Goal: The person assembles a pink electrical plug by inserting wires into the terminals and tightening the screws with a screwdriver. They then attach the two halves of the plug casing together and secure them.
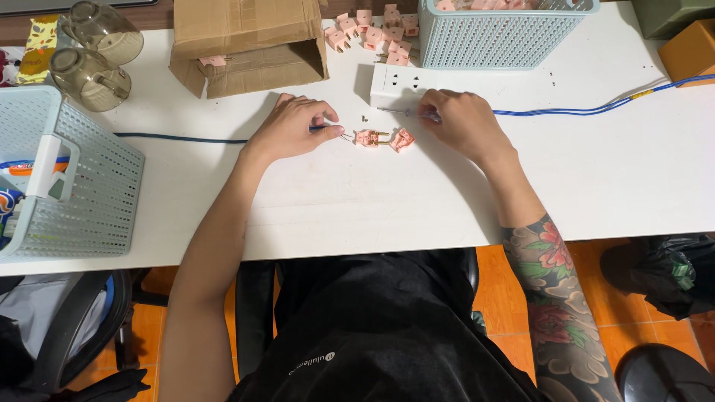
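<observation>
1. The left hand point(292, 128) rests on the white surface point(372, 201), fingers curled and pinching the end of a dark blue cable point(179, 138) whose bare wire tips poke out toward the middle.
2. The right hand point(463, 119) sits opposite, fingers closed around a thin screwdriver point(398, 112); its metal shaft points left, just in front of the white socket block point(395, 83).
3. Between the two hands lie the halves of a pink plug point(367, 138): the piece with the prongs, and beside it the loose cover point(402, 139). They are apart, so the plug looks open and not yet wired, as a judgement.
4. A tiny screw point(363, 117) sits loose near the socket block, so closing up appears to be left too.
5. Farther back, a heap of pink plugs point(376, 33) waits beside a light blue basket point(506, 41) that holds more of them.
6. A torn cardboard box point(249, 45) stands behind the left hand, with another pink plug at its mouth.
7. A second blue cable point(581, 110) trails off right from under the right hand.
8. Another basket point(67, 179) sits at the far left edge, two smoky plastic cups point(97, 52) behind it. Nothing blocks the space between the hands.
</observation>
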